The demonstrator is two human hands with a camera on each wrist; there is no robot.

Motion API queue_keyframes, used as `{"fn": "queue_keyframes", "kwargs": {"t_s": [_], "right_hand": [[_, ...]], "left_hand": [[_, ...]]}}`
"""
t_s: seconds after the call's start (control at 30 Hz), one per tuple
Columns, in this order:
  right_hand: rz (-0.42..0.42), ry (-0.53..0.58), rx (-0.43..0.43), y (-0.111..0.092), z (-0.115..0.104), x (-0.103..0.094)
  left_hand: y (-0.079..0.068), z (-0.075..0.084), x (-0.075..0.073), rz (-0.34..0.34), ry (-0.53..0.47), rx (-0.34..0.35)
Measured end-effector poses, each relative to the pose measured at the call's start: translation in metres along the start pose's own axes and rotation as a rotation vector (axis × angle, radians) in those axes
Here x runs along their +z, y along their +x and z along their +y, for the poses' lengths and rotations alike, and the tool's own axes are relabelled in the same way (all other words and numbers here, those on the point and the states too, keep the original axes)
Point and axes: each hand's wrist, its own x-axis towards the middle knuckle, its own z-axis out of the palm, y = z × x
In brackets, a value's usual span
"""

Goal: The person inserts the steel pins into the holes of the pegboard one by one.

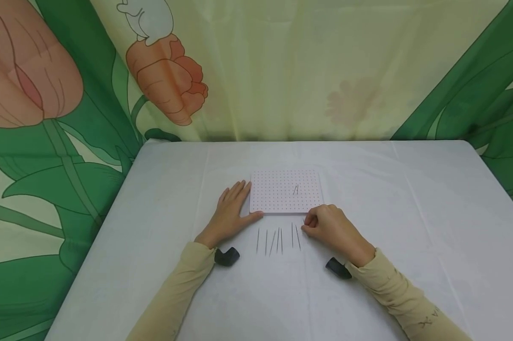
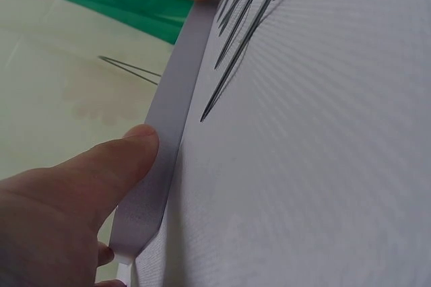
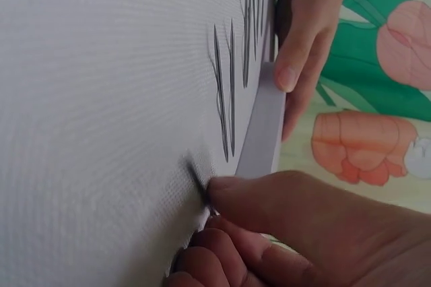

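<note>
A flat white board [image 1: 269,192] dotted with rows of small holes lies on the table, and two thin metal needles [image 1: 297,189] stick up from its right half. My left hand [image 1: 230,210] is spread at the board's left side, fingers straight along that edge and thumb against the front edge. Just off the front right corner, my right hand [image 1: 335,229] pinches a needle [image 3: 195,178] between thumb and forefinger, close over the cloth. Several loose needles [image 1: 281,240] lie side by side on the table in front of the board, between both hands.
A white cloth [image 1: 256,303] covers the table. Dark wrist-worn pieces [image 1: 227,257] sit by each cuff. Behind the table's far edge hangs a printed curtain [image 1: 282,71] with a carrot, flowers and leaves.
</note>
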Motion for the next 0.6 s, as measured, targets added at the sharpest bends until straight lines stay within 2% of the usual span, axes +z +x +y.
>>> {"fn": "queue_keyframes", "kwargs": {"t_s": [0.33, 0.6], "right_hand": [[-0.035, -0.002, -0.009, 0.0001, -0.0002, -0.0027], [-0.033, -0.101, 0.041, -0.0048, -0.0061, -0.0001]], "left_hand": [[0.0, -0.0001, -0.0005, 0.01, 0.001, 0.01], [0.0001, 0.0, 0.0, 0.02, -0.002, 0.017]]}}
